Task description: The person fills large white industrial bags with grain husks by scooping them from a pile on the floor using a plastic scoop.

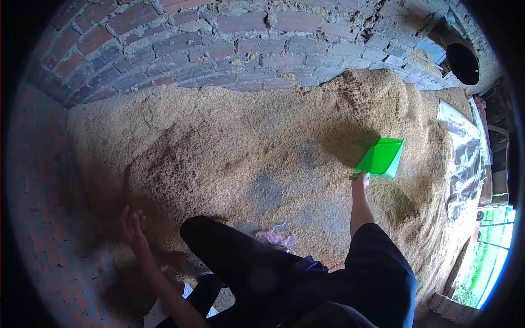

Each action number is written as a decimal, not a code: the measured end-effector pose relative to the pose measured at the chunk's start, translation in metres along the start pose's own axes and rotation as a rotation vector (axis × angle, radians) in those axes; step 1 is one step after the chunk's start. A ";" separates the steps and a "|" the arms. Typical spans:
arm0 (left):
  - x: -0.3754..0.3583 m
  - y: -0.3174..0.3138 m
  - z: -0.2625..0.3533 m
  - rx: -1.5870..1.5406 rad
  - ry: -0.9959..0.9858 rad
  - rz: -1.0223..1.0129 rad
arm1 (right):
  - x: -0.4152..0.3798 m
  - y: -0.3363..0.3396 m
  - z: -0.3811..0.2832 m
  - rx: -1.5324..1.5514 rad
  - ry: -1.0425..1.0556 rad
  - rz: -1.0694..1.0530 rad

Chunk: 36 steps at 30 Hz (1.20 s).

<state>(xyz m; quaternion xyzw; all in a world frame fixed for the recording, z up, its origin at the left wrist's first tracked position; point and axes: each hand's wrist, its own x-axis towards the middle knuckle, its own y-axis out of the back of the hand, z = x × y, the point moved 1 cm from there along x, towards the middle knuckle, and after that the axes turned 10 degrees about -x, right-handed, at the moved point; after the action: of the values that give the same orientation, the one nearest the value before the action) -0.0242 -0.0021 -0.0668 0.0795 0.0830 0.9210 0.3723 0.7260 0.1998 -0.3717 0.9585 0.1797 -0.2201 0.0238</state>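
Observation:
My right hand [360, 180] is closed round the handle of a bright green dustpan [383, 157]. The dustpan hangs over the right part of a wide heap of tan, loose, husk-like grains [219, 131]; its pan looks bare inside, and its shadow falls on the heap. Away to the left, my left hand [133, 225] is held out with nothing in it, its fingers stretched and apart. It is nearest to the left slope of the heap and the shaded brick wall. My bent knee [199, 229] is between my two arms.
A brick wall [246, 49] runs behind the heap, and another brick wall [49, 208] closes the left side. A crumpled pink bag [276, 237] lies near my legs. Silvery sheeting [464, 158] covers the right edge. A dark round opening [462, 64] shows at upper right.

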 end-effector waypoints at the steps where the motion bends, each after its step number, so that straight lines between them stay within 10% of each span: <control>1: 0.000 -0.001 -0.002 -0.013 0.007 -0.013 | 0.005 -0.007 0.008 -0.048 -0.017 -0.043; 24: -0.009 -0.031 0.025 0.024 0.014 -0.060 | -0.489 -0.152 0.150 -0.328 -0.401 -1.173; 27: 0.005 -0.024 0.026 0.013 -0.031 0.001 | -0.481 -0.156 0.161 -0.569 -0.134 -1.272; 30: 0.013 -0.014 0.024 0.044 -0.071 0.028 | -0.459 -0.160 0.115 -0.879 0.768 -1.234; 36: 0.026 0.006 0.024 -0.035 -0.037 0.123 | -0.389 -0.176 0.040 -0.864 1.031 -1.132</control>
<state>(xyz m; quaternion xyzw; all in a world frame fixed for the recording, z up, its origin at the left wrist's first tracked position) -0.0411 0.0139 -0.0396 0.0949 0.0552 0.9418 0.3179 0.3210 0.2293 -0.2342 0.6127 0.6840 0.3488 0.1875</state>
